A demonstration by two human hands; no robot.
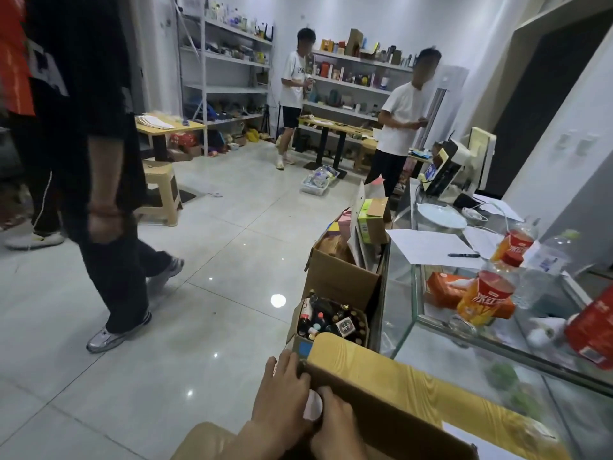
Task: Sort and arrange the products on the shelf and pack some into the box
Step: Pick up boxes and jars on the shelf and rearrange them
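A cardboard box (414, 396) with a yellow-lined flap sits at the bottom of the view, close to me. My left hand (282, 390) grips its near left corner. My right hand (335, 426) is beside it, fingers curled on a small white object (312, 406) at the box's edge. Ahead on the floor stands an open carton of dark bottles (328, 322). Behind it is a larger open carton (345, 260) with packets and flat boxes. Product shelves (229, 58) line the far wall.
A glass counter (464, 343) on my right carries orange drink bottles (487, 300), a clear water bottle (544, 260), papers, a pen and a red package (593, 327). A person in black walks past on the left. Two people in white shirts stand by far shelves. A stool (159, 194) stands left.
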